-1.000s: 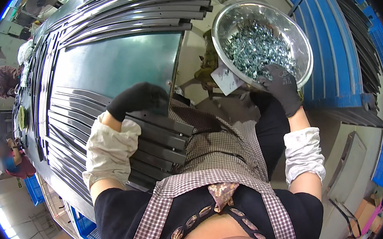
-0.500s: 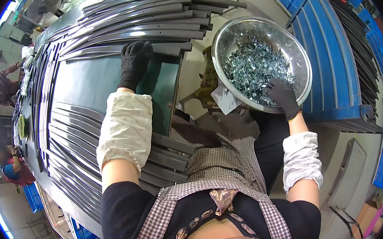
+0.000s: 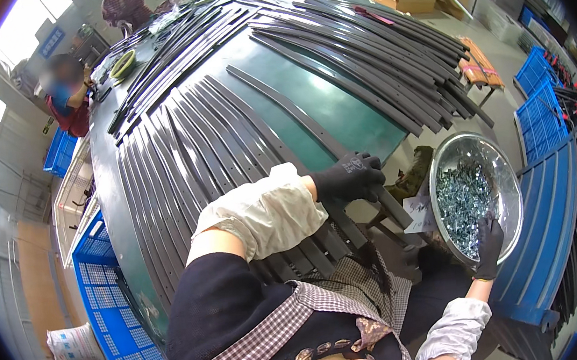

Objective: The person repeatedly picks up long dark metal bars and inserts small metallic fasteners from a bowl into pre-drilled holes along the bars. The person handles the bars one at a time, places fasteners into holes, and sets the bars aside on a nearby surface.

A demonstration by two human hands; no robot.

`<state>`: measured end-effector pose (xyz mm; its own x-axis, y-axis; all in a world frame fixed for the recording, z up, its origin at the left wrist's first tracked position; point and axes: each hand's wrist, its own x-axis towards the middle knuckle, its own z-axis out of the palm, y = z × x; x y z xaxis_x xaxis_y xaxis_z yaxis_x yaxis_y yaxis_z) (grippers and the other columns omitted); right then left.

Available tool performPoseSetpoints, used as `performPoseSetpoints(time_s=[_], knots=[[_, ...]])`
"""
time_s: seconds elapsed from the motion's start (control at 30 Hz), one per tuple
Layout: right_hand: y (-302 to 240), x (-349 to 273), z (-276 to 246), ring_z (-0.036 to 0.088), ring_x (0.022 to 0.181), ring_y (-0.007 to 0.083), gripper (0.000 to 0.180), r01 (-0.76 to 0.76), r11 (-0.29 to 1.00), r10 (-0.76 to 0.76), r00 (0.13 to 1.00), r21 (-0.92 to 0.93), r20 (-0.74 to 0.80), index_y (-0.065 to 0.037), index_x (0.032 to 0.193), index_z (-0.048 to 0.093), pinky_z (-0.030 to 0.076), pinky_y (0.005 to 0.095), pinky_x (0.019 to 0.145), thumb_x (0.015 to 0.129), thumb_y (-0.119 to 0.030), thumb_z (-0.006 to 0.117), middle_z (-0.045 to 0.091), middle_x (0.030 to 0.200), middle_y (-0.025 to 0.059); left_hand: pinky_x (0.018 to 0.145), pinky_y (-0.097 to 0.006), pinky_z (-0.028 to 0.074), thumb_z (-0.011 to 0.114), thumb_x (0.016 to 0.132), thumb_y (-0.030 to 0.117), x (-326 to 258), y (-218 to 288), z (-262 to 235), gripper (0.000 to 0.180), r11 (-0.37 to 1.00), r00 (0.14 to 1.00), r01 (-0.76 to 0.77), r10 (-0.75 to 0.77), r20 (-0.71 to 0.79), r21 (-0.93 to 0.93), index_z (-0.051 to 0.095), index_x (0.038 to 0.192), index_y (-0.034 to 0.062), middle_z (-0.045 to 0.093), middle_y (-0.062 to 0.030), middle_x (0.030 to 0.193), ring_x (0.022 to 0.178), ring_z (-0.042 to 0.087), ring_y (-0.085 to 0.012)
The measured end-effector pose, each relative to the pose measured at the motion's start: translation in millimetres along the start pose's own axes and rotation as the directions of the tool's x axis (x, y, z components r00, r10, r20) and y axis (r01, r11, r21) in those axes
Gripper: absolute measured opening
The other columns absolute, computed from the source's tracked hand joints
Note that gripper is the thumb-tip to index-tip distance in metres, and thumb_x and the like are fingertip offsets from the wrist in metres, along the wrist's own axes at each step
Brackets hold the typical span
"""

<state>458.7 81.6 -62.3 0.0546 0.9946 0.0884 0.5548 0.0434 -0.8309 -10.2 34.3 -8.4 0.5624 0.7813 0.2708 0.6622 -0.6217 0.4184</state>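
Observation:
My left hand (image 3: 351, 177), in a black glove, is closed around the near end of a long dark grey strip (image 3: 285, 104). This strip lies slantwise over the green table (image 3: 247, 54), its end jutting past the table's near edge. To its left is a row of similar strips (image 3: 194, 148). At the right, my right hand (image 3: 489, 247), also gloved, reaches over the near rim of a round metal bowl (image 3: 513, 191). Its bent fingertips are among small shiny metal pieces (image 3: 463, 200); whatever they pinch is too small to make out.
More dark strips (image 3: 374, 58) are piled on the table's far right. Beside the bowl stands a ribbed blue panel (image 3: 546, 223), with blue crates (image 3: 541, 111) beyond. A blue basket (image 3: 116, 317) is at the table's left. Two other people (image 3: 69, 97) are at the far left.
My view has swung left. My left hand has come from the far pile to close on one strip, which now lies apart from the others. The right hand stays at the bowl.

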Motion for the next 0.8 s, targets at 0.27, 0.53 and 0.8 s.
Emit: performPoseSetpoints(time_s=[0.27,0.53,0.8], knots=[[7.0,4.0,0.8,0.065,0.082,0.0397,0.031,0.099,0.867,-0.178,0.977,-0.488,-0.118,0.001,0.1,0.069,0.048,0.0474,0.074,0.095,-0.03,0.064,0.068,0.089,0.0249,0.087,-0.047,0.045,0.076,0.077,0.029,-1.7,19.7,-0.5,0.042,0.996,0.996,-0.067,0.07,-0.062,0.062,0.068,0.116,0.0154,0.063,-0.0108,0.108,0.103,0.059,-0.0323],[-17.2,-20.5,20.8,0.066,0.082,0.0257,0.021,0.17,0.969,-0.181,0.982,-0.178,-0.049,0.0,0.104,0.069,0.051,0.0379,0.076,0.095,-0.018,0.063,0.071,0.09,0.0157,0.076,-0.042,0.051,0.074,0.081,0.027,-2.2,67.5,-11.5,0.042,0.995,0.991,-0.097,0.1,-0.093,0.037,0.064,0.118,0.0088,0.064,-0.0128,0.1,0.093,0.064,-0.032],[-156.9,-154.3,92.5,0.067,0.081,0.0169,0.021,0.035,0.904,-0.2,0.915,0.426,0.349,-0.003,0.112,0.066,0.053,0.0294,0.073,0.093,-0.012,0.068,0.07,0.096,0.0096,0.077,-0.046,0.05,0.076,0.079,0.028,-15.5,112.6,3.7,0.061,0.922,0.969,-0.224,0.245,0.027,-0.315,0.056,0.132,0.0062,0.063,-0.0177,0.105,0.09,0.064,-0.0396]])
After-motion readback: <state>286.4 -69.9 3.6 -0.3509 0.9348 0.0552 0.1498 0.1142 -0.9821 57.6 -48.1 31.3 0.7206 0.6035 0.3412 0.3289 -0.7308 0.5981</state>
